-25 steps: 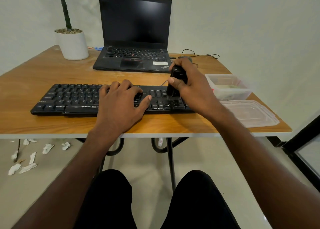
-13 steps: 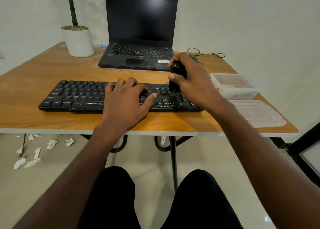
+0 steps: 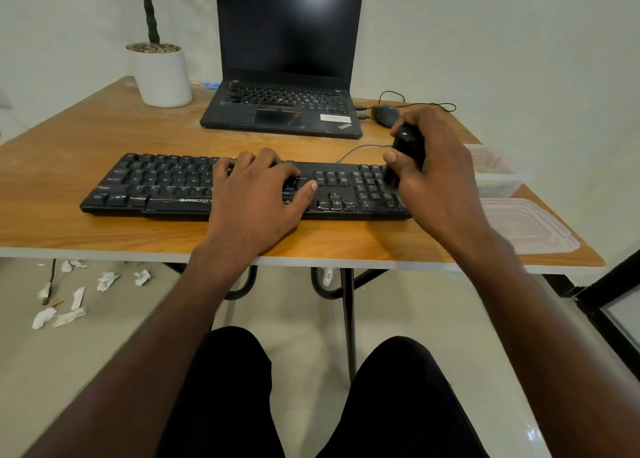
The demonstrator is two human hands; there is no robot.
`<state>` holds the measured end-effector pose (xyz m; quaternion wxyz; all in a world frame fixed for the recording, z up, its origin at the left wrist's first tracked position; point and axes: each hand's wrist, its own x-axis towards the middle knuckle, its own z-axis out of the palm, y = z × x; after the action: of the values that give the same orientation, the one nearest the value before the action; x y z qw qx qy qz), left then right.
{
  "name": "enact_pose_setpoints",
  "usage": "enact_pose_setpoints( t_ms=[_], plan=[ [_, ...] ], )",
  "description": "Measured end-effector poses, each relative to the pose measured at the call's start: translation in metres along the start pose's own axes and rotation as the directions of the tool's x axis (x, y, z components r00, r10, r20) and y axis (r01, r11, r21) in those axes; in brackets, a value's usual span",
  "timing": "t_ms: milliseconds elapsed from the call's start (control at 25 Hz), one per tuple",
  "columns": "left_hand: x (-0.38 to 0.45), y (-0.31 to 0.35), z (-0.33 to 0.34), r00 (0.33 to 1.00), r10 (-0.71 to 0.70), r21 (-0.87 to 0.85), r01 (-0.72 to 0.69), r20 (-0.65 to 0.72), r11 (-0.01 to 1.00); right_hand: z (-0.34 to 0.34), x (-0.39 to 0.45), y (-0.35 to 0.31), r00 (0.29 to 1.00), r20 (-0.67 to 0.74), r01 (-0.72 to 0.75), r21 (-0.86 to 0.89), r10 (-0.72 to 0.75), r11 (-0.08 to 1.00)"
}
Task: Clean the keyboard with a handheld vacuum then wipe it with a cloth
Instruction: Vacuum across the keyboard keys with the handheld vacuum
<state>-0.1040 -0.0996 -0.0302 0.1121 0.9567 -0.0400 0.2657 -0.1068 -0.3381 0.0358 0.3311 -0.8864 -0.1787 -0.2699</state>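
A black keyboard [image 3: 162,184] lies across the wooden table [image 3: 86,135], near its front edge. My left hand [image 3: 258,194] rests flat on the keyboard's middle, fingers spread, pressing it down. My right hand [image 3: 433,177] grips a small black handheld vacuum [image 3: 408,146] held upright, its lower end down on the number pad at the keyboard's right end. No cloth is in sight.
An open black laptop [image 3: 287,59] stands behind the keyboard, a wired mouse [image 3: 384,114] to its right. A white plant pot [image 3: 161,75] sits back left. A clear plastic box [image 3: 498,173] and its lid [image 3: 526,225] lie at the table's right edge. Crumpled paper scraps [image 3: 69,295] litter the floor.
My right hand has carried the vacuum rightward along the keyboard, from beside my left thumb to the number pad. The left hand has stayed on the keys.
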Motion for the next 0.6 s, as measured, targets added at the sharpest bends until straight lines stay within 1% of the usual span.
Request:
enact_pose_setpoints(
  t_ms=[40, 80, 120, 160, 240, 280, 320, 360, 400, 440, 480, 560, 600],
  plan=[
    [0.000, 0.000, 0.000, 1.000, 0.001, -0.003, -0.001, -0.002, 1.000, 0.004, -0.008, -0.004, 0.999, 0.026, 0.042, 0.097, -0.044, 0.994],
    [0.000, 0.000, 0.000, 1.000, 0.002, -0.005, -0.002, -0.001, 1.000, 0.007, -0.015, -0.004, 0.995, 0.073, 0.055, 0.133, -0.065, 0.990],
    [0.000, 0.000, -0.001, 1.000, 0.003, -0.006, -0.003, 0.002, 1.000, 0.008, -0.021, -0.001, 0.994, 0.098, 0.042, 0.116, -0.054, 0.992],
    [0.000, 0.000, -0.001, 1.000, 0.003, -0.006, -0.003, 0.002, 1.000, 0.006, -0.022, 0.004, 0.997, 0.076, 0.007, 0.073, -0.012, 0.997],
    [0.000, 0.000, -0.001, 1.000, 0.000, -0.002, 0.000, 0.000, 1.000, -0.001, -0.018, 0.011, 0.997, -0.038, -0.067, -0.002, 0.066, 0.998],
    [0.000, 0.000, -0.001, 1.000, 0.000, -0.002, 0.000, 0.002, 1.000, -0.002, -0.018, 0.012, 0.995, -0.073, -0.062, 0.020, 0.063, 0.998],
    [0.000, 0.000, -0.001, 1.000, 0.001, -0.006, -0.001, 0.003, 1.000, -0.001, -0.021, 0.010, 0.997, -0.068, -0.023, 0.090, 0.030, 0.996],
    [0.000, 0.000, -0.002, 1.000, 0.000, -0.010, 0.000, 0.002, 1.000, 0.002, -0.027, 0.007, 1.000, -0.022, 0.011, 0.159, -0.007, 0.987],
    [-0.001, 0.001, -0.002, 1.000, 0.001, -0.011, -0.001, 0.001, 1.000, 0.004, -0.033, 0.006, 0.999, 0.030, 0.025, 0.188, -0.031, 0.982],
    [-0.001, 0.001, -0.002, 1.000, 0.003, -0.011, -0.003, 0.001, 1.000, 0.004, -0.037, 0.007, 0.998, 0.049, 0.021, 0.182, -0.031, 0.983],
    [0.000, 0.000, -0.002, 1.000, 0.004, -0.009, -0.004, 0.001, 1.000, 0.002, -0.038, 0.011, 1.000, 0.024, -0.002, 0.161, -0.002, 0.987],
    [-0.001, 0.000, -0.001, 1.000, 0.004, 0.000, -0.004, 0.001, 1.000, -0.001, -0.036, 0.015, 0.993, -0.098, -0.058, 0.112, 0.069, 0.992],
    [0.000, 0.000, -0.001, 1.000, 0.005, 0.001, -0.005, 0.002, 1.000, -0.002, -0.036, 0.015, 0.988, -0.139, -0.050, 0.119, 0.067, 0.992]
  ],
)
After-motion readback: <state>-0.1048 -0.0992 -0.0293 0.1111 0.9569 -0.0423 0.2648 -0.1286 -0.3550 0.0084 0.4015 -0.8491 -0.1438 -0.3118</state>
